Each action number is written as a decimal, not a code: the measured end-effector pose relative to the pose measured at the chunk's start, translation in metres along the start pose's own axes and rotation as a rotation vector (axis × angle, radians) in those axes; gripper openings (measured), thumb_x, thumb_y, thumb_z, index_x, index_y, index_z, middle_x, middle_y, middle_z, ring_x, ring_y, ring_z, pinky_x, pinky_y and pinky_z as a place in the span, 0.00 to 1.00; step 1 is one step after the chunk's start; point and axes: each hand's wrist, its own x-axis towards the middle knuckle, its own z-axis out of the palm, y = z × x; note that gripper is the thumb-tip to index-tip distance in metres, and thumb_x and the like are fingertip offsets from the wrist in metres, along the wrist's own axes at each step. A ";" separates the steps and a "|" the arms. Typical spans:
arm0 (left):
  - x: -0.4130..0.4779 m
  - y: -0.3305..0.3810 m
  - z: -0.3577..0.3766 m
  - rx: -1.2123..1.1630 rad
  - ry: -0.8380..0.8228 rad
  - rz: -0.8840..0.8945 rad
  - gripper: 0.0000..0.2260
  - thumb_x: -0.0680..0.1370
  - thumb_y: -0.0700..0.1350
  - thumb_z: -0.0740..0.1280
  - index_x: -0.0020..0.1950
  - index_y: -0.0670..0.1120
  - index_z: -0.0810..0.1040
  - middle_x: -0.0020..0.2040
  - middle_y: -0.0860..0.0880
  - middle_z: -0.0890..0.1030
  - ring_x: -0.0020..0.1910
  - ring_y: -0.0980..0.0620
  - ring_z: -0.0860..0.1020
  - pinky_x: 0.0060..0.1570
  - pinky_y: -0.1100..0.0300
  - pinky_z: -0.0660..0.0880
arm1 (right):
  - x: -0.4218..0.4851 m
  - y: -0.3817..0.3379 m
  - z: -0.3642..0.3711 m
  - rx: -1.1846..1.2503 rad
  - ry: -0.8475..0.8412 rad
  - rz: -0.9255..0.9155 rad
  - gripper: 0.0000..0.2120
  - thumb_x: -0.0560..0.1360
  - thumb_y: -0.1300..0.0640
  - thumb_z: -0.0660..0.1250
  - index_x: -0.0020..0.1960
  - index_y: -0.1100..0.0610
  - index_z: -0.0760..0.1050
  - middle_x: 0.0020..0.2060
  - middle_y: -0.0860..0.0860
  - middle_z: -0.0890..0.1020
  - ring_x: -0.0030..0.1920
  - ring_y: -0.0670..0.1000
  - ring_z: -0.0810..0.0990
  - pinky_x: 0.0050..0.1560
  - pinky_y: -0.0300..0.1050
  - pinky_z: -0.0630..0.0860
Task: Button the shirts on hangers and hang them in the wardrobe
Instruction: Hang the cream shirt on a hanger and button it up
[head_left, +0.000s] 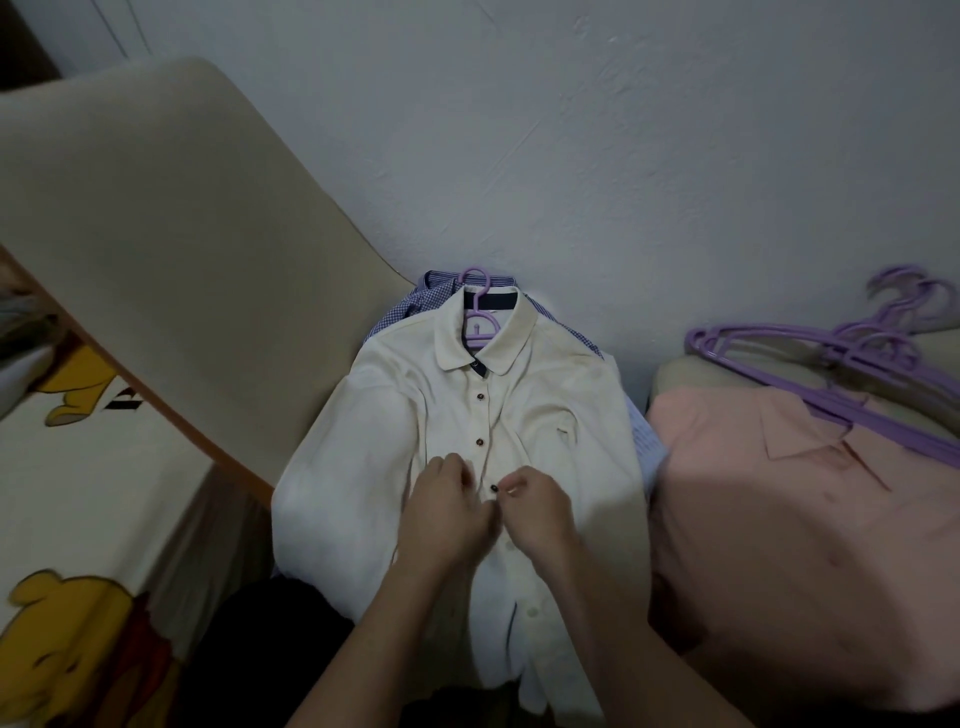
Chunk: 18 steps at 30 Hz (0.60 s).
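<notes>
Right hand (540, 519): thumb and forefinger pinch the placket at the third button (493, 487). Left hand (447, 514): fingers curled, gripping the opposite placket edge, close against the right. Two buttons above are fastened. Cream shirt (545, 415) lies flat on its purple hanger (480, 332), collar at the wall, atop a blue checked shirt (400, 312). Pink shirt (779, 493) just beside it on the right, with spare hangers (831, 364) on it.

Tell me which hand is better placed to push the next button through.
Likely the right hand: its fingertips pinch the cream shirt right beside the dark button. The left hand grips the fabric on the other side, slightly farther from it.
</notes>
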 end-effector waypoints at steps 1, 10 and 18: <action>-0.001 -0.001 0.001 -0.014 0.022 0.001 0.09 0.71 0.47 0.70 0.42 0.48 0.70 0.42 0.51 0.74 0.41 0.51 0.73 0.39 0.57 0.66 | 0.000 0.000 0.001 0.036 -0.016 0.013 0.06 0.70 0.51 0.64 0.42 0.46 0.80 0.42 0.44 0.83 0.44 0.49 0.82 0.48 0.50 0.82; 0.006 0.004 -0.007 0.220 0.006 -0.009 0.10 0.80 0.48 0.63 0.44 0.44 0.78 0.46 0.46 0.81 0.49 0.46 0.79 0.42 0.58 0.69 | 0.014 -0.012 0.011 -0.058 -0.007 0.072 0.07 0.67 0.55 0.67 0.36 0.58 0.80 0.35 0.56 0.83 0.42 0.59 0.84 0.42 0.46 0.79; 0.006 -0.007 -0.009 -0.306 0.026 -0.200 0.04 0.71 0.42 0.73 0.37 0.45 0.81 0.34 0.51 0.82 0.35 0.53 0.81 0.38 0.59 0.77 | 0.000 -0.013 0.017 0.294 0.004 0.121 0.07 0.65 0.52 0.69 0.32 0.53 0.80 0.28 0.51 0.83 0.33 0.54 0.83 0.37 0.52 0.83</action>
